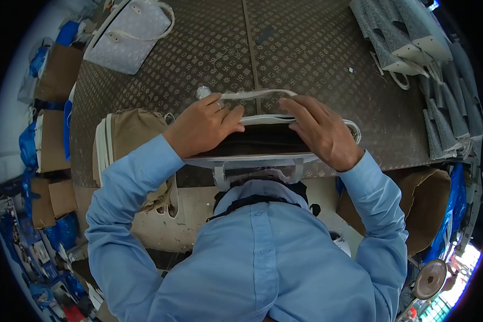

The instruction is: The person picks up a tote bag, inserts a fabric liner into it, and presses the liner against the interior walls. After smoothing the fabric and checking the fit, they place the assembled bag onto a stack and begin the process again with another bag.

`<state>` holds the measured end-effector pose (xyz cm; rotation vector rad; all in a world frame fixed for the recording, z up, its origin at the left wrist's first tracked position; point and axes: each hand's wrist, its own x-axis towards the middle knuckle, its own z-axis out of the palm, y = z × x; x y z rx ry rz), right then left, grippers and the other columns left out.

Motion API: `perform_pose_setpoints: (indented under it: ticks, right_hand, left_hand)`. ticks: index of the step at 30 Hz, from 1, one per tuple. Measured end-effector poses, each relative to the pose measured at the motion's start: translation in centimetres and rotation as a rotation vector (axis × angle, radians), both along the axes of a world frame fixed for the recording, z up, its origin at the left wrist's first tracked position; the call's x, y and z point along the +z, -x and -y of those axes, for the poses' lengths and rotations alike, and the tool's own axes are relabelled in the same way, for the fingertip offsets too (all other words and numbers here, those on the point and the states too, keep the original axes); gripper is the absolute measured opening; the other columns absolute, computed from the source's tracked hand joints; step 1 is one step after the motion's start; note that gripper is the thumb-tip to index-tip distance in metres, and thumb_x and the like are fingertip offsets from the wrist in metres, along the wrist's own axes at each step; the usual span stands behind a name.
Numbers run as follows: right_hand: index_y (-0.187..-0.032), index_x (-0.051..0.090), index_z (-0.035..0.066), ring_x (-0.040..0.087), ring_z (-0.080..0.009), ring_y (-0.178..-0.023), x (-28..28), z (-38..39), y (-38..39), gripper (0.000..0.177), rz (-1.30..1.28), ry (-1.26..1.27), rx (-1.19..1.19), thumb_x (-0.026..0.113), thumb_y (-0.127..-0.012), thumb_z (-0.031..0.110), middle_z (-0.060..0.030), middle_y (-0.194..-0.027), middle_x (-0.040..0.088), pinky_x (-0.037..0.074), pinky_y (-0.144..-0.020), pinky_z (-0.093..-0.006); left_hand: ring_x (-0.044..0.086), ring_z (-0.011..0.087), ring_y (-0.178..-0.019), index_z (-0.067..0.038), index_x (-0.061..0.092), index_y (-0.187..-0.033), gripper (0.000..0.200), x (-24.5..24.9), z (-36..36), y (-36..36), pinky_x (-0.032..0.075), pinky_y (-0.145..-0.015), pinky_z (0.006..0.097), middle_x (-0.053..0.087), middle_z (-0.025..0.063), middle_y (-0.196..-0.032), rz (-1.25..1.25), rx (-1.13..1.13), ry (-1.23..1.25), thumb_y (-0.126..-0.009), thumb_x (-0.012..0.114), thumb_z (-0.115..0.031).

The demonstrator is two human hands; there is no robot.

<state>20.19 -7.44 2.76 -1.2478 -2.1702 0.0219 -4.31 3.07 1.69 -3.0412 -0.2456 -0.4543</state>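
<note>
A handbag with white trim (pixel 273 158) stands at the table's front edge, its mouth open toward me and its lining dark brown. At the far rim on the left, my left hand (pixel 204 126) has its fingers bent around the edge, close to one end of the white far handle (pixel 252 95). My right hand (pixel 324 131) curves over the same rim on the right, thumb on the inner side and fingertips by the handle's other end. Toward my body hangs the near handle (pixel 220 176). The fingertips' exact contact is partly hidden.
Tan pieces with white edging (pixel 137 129) are stacked on the left of the patterned table (pixel 306 59). A pale handbag (pixel 126 45) lies at the far left. Grey bag panels (pixel 402 32) are piled at the right, above a cardboard box (pixel 424 204).
</note>
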Motion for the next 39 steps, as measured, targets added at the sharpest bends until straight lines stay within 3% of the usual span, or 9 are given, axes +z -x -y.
perform_pose_setpoints:
  ticks: [2,7,13,19,21,23,26,34,39]
  right_hand:
    - [-0.119,0.051,-0.001,0.060,-0.0329,-0.093,1.6,1.1,-1.7,0.050,0.021,-0.023,-0.109,0.069,-0.073,0.011,-0.0156,-0.103,0.058,0.052,-0.079,-0.0385]
    - [-0.090,0.061,0.002,0.064,-0.0304,-0.078,0.3,2.6,-3.7,0.036,0.084,0.276,-0.363,0.072,-0.073,0.032,-0.0149,-0.087,0.064,0.052,-0.065,-0.0377]
    - [-0.075,0.064,0.008,0.063,-0.0305,-0.060,-0.8,1.6,-2.5,0.038,0.187,0.415,-0.430,0.062,-0.081,0.045,-0.0120,-0.061,0.061,0.048,-0.052,-0.0381]
    - [-0.077,0.064,0.007,0.060,-0.0335,-0.060,-0.1,2.5,-7.2,0.030,0.190,0.489,-0.309,0.062,-0.085,0.036,-0.0146,-0.062,0.059,0.047,-0.054,-0.0403]
    - [-0.074,0.064,0.008,0.059,-0.0363,-0.065,0.6,2.8,-8.6,0.030,-0.010,0.679,-0.317,0.060,-0.086,0.035,-0.0165,-0.067,0.060,0.047,-0.058,-0.0427]
    - [-0.079,0.065,0.007,0.059,-0.0378,-0.068,0.2,2.8,-9.1,0.028,-0.039,0.721,-0.321,0.061,-0.086,0.033,-0.0180,-0.070,0.060,0.046,-0.060,-0.0430]
    - [-0.089,0.067,0.006,0.058,-0.0369,-0.068,0.3,2.9,-9.2,0.025,-0.135,0.780,-0.335,0.061,-0.086,0.030,-0.0197,-0.072,0.060,0.046,-0.060,-0.0412]
    - [-0.104,0.066,-0.001,0.052,-0.0135,-0.060,-1.3,4.5,-9.7,0.028,-0.457,0.789,-0.294,0.060,-0.089,0.022,-0.0092,-0.071,0.065,0.044,-0.058,-0.0302]
    - [-0.106,0.064,-0.007,0.061,-0.0167,-0.086,-3.4,5.6,-6.8,0.029,-1.387,0.575,-0.290,0.056,-0.091,0.017,-0.0135,-0.099,0.067,0.048,-0.081,-0.0279]
  left_hand:
    - [0.063,0.0259,-0.082,0.002,0.058,-0.106,0.041,1.1,0.5,-0.2,0.045,-0.092,0.0384,0.066,0.0167,-0.083,-0.184,0.045,-0.017,-0.083,0.063,-0.032]
    - [0.052,0.0263,-0.108,0.003,0.046,-0.126,0.066,2.5,2.7,-6.5,0.045,-0.093,0.0376,0.052,0.0166,-0.120,-0.016,0.049,-0.067,-0.075,0.069,-0.033]
    - [0.063,0.0262,-0.052,-0.002,0.054,-0.078,0.035,0.5,1.7,-8.0,0.048,-0.044,0.0304,0.063,0.0115,-0.063,-0.113,0.042,0.214,-0.087,0.060,-0.035]
    - [0.057,0.0320,-0.109,-0.010,0.060,-0.114,0.038,2.3,-0.7,-1.5,0.043,-0.098,0.0383,0.058,0.0201,-0.116,-0.041,0.102,-0.114,-0.079,0.069,-0.023]
    - [0.058,0.0306,-0.110,-0.016,0.054,-0.127,0.048,1.4,-1.5,2.4,0.045,-0.098,0.0364,0.051,0.0190,-0.128,-0.109,0.199,-0.094,-0.082,0.067,-0.019]
    - [0.062,0.0304,-0.101,-0.010,0.054,-0.127,0.042,0.3,-1.0,4.8,0.050,-0.086,0.0339,0.059,0.0184,-0.118,0.037,0.326,0.627,-0.087,0.062,-0.019]
    - [0.064,0.0242,-0.084,-0.004,0.055,-0.125,0.036,1.5,-0.6,6.2,0.049,-0.071,0.0296,0.066,0.0143,-0.100,-0.043,0.557,0.936,-0.092,0.057,-0.020]
    - [0.056,0.0092,-0.075,0.001,0.061,-0.117,0.035,-1.3,0.5,9.9,0.045,-0.068,0.0249,0.067,0.0077,-0.089,0.334,0.630,1.206,-0.097,0.049,-0.025]
    - [0.059,0.0109,-0.085,0.004,0.064,-0.111,0.032,-1.6,2.0,7.9,0.045,-0.078,0.0250,0.069,0.0100,-0.097,0.818,0.626,1.495,-0.095,0.052,-0.021]
